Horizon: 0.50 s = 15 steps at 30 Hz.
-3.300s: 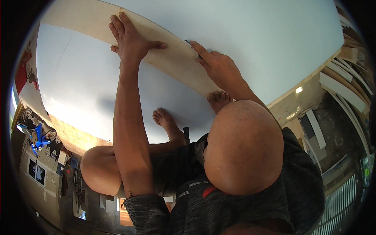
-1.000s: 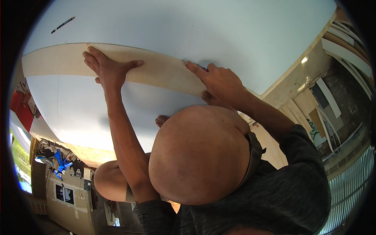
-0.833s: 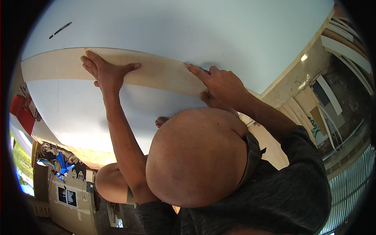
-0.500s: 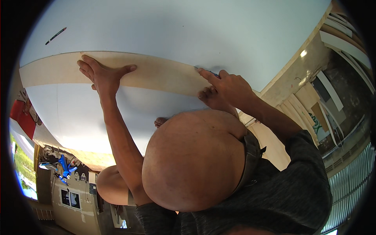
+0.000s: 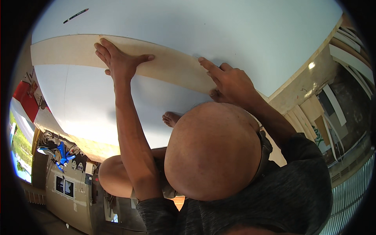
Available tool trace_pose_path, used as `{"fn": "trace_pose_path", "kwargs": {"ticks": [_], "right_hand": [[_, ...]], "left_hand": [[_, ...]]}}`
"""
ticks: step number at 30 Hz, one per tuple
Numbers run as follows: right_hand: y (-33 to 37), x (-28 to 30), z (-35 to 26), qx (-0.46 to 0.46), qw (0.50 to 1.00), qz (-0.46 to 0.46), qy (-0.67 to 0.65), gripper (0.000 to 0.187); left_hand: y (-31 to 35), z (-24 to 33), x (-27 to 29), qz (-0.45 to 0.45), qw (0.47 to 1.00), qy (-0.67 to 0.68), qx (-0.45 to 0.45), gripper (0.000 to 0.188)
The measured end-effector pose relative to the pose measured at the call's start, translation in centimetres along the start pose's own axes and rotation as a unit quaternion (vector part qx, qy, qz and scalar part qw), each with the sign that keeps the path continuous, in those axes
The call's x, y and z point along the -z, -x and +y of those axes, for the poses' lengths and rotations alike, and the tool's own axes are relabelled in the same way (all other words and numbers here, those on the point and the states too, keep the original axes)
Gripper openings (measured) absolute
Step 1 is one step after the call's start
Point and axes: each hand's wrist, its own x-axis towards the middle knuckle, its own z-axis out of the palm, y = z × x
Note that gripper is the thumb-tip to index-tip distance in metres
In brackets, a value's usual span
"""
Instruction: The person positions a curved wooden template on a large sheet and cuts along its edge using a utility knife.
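A long, pale wooden strip [image 5: 172, 66] lies across a large light-blue panel [image 5: 176, 23]. My left hand [image 5: 123, 64] presses on the strip left of the middle, its fingers spread and thumb stretched to the right. Farther right, by the strip's far edge, is my right hand [image 5: 235, 82], index finger extended and the other fingers curled. It holds a slim blue tool, which the hand now almost fully hides. One bare foot [image 5: 171, 118] rests on the panel below the strip; the other [image 5: 217, 94] is at the strip's near edge, partly behind the right hand.
A dark pencil [image 5: 76, 15] lies on the panel beyond the strip, at the upper left. Boards and offcuts [image 5: 305, 117] lie on the floor to the right, past the panel's edge. A blue motorbike [image 5: 60, 152] stands at the lower left. My bent knee [image 5: 213, 156] fills the middle foreground.
The whole view has shifted, so the panel and pencil appear higher and farther right. My right hand has slid left along the strip's far edge, while my left hand keeps its place on the strip.
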Motion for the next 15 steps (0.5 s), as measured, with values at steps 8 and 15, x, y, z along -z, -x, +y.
{"fn": "trace_pose_path", "kwargs": {"ticks": [8, 15], "right_hand": [[-7.5, -0.1, -4.2, 0.017, 0.999, 0.021, 0.024, 0.052], [-8.0, -1.1, -4.5, 0.030, 0.997, 0.048, 0.059, 0.044]], "left_hand": [[-0.3, -0.5, -0.6, 0.026, 0.998, 0.055, -0.033, 0.179], [-0.1, -0.5, -0.2, 0.023, 0.997, 0.063, -0.032, 0.178]]}}
